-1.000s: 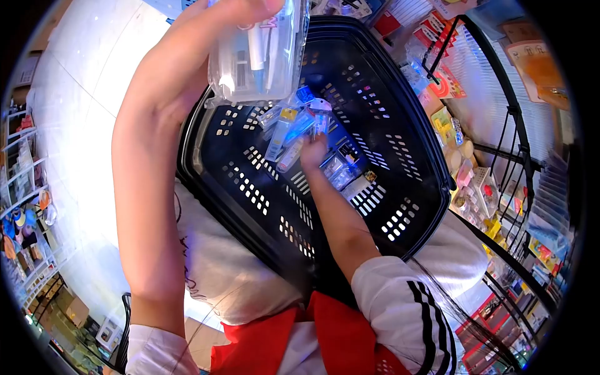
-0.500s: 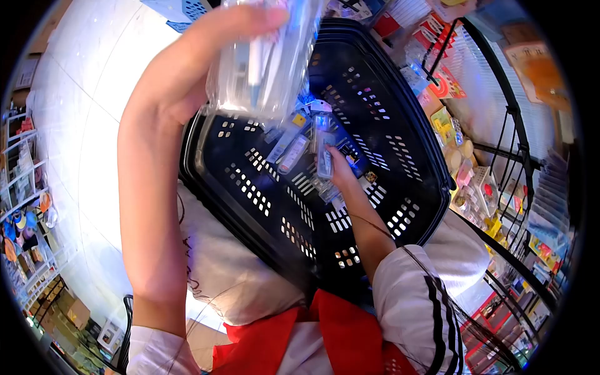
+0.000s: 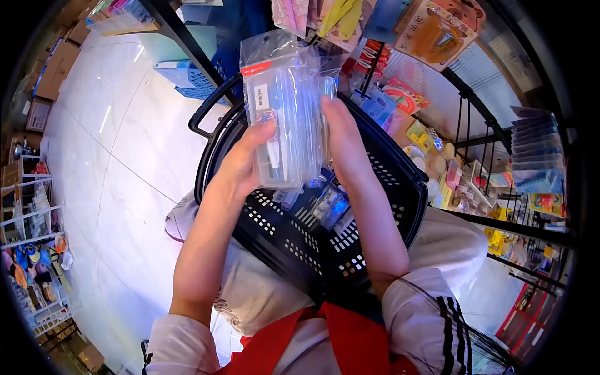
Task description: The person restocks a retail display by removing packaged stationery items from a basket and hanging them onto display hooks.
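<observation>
Several clear packs (image 3: 287,115) gripped by left hand (image 3: 242,159) and right hand (image 3: 344,140), black basket (image 3: 407,195) beneath partly hidden

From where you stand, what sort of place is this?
Probably a shop, perhaps selling stationery: carded goods hang on display, a black basket holds small packets, and stocked white shelves stand off to the left.

Light flashes off the packs (image 3: 282,128), glossy wrinkled clear plastic! Smooth black plastic on the basket (image 3: 272,240), a polished, shiny floor (image 3: 119,206), and matt, creased cloth trousers (image 3: 253,290).
</observation>
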The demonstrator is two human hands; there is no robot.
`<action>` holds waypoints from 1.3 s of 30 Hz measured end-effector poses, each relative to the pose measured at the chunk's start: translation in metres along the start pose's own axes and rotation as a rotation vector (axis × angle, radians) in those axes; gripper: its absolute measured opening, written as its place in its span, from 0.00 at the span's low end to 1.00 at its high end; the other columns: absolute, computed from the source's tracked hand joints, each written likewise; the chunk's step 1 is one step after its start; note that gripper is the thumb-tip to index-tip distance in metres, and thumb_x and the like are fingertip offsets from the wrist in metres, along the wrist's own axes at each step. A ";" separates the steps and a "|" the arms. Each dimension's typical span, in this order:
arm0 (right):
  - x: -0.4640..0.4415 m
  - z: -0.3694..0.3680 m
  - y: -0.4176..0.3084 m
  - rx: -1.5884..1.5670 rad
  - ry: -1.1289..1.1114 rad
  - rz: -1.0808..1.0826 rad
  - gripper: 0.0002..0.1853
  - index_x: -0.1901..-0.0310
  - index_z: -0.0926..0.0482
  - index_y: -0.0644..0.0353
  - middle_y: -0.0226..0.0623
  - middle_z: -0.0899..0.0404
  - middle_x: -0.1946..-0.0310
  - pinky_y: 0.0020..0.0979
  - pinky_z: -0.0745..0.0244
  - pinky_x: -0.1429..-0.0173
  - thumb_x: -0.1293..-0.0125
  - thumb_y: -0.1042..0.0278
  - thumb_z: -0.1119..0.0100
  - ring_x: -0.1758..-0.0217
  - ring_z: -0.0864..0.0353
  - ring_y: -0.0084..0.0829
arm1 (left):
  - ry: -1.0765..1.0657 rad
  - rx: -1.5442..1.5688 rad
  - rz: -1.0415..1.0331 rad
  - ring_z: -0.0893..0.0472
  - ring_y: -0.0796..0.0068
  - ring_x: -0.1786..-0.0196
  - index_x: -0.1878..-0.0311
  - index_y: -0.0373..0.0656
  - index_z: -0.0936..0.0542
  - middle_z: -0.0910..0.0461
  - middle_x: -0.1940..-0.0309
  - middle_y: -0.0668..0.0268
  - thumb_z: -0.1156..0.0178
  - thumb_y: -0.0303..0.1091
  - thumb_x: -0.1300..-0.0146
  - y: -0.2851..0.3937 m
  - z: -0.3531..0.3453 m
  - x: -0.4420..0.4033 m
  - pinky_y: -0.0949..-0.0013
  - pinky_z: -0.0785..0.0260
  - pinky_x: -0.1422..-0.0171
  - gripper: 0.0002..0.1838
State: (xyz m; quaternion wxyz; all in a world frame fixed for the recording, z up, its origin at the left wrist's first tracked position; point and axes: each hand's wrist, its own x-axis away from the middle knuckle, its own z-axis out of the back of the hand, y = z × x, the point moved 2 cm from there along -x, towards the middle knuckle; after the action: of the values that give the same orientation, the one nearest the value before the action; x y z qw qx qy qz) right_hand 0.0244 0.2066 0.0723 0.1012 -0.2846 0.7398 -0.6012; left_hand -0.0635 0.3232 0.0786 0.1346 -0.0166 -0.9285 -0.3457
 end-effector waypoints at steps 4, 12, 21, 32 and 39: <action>0.006 -0.005 -0.015 0.103 -0.051 0.052 0.19 0.51 0.32 0.67 0.34 0.27 0.57 0.25 0.38 0.47 0.32 0.58 0.62 0.55 0.30 0.20 | -0.118 0.063 0.002 0.25 0.66 0.53 0.46 0.38 0.35 0.27 0.54 0.58 0.38 0.46 0.51 0.000 0.003 0.006 0.62 0.32 0.48 0.33; -0.008 -0.034 -0.028 -0.196 -0.352 -0.093 0.28 0.47 0.35 0.68 0.41 0.31 0.49 0.27 0.39 0.43 0.32 0.49 0.72 0.48 0.31 0.27 | -0.129 0.280 -0.203 0.28 0.63 0.49 0.44 0.41 0.35 0.28 0.53 0.57 0.39 0.51 0.53 0.022 0.031 0.014 0.59 0.35 0.44 0.35; -0.019 0.020 0.275 1.291 -0.223 0.153 0.19 0.51 0.29 0.56 0.45 0.31 0.50 0.44 0.40 0.42 0.44 0.61 0.49 0.44 0.33 0.40 | 0.228 0.396 -0.562 0.33 0.62 0.45 0.44 0.45 0.35 0.33 0.47 0.62 0.53 0.61 0.48 0.078 0.080 0.048 0.53 0.40 0.44 0.34; -0.051 0.030 0.356 1.767 -0.573 0.464 0.16 0.54 0.28 0.56 0.32 0.31 0.53 0.36 0.39 0.47 0.46 0.67 0.55 0.48 0.34 0.34 | -0.166 0.404 -0.486 0.37 0.63 0.42 0.42 0.46 0.39 0.36 0.44 0.63 0.52 0.59 0.48 0.096 0.085 0.039 0.55 0.44 0.39 0.35; 0.018 0.096 0.341 1.664 -0.626 0.520 0.14 0.60 0.28 0.59 0.38 0.31 0.59 0.39 0.40 0.47 0.50 0.68 0.51 0.52 0.35 0.37 | -0.198 0.297 -0.538 0.37 0.63 0.42 0.42 0.46 0.40 0.36 0.44 0.63 0.52 0.58 0.48 0.099 0.076 0.032 0.54 0.44 0.39 0.35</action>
State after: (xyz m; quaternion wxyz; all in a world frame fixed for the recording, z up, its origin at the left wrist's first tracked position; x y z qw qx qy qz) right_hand -0.0454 0.1567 -0.2721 0.5998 -0.0948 0.0493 -0.7930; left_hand -0.1002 0.4455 0.0946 -0.0516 0.2160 -0.9483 -0.2265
